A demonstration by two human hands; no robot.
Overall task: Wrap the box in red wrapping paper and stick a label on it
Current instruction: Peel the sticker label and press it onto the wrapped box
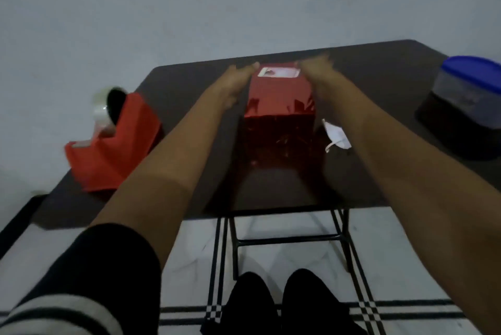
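Note:
The box [279,107], wrapped in shiny red paper, stands upright in the middle of the dark table [374,74]. A white label [279,72] lies on its top near the far edge. My left hand [237,81] lies flat against the box's left side, with one fingertip reaching the far top corner. My right hand [317,74] is at the box's right side near the top. It is motion-blurred, so its grip is unclear.
A leftover sheet of red paper [113,147] lies at the table's left edge, with a roll of clear tape [107,111] behind it. A white paper scrap [336,135] lies right of the box. A container with a blue lid [469,96] stands at the far right.

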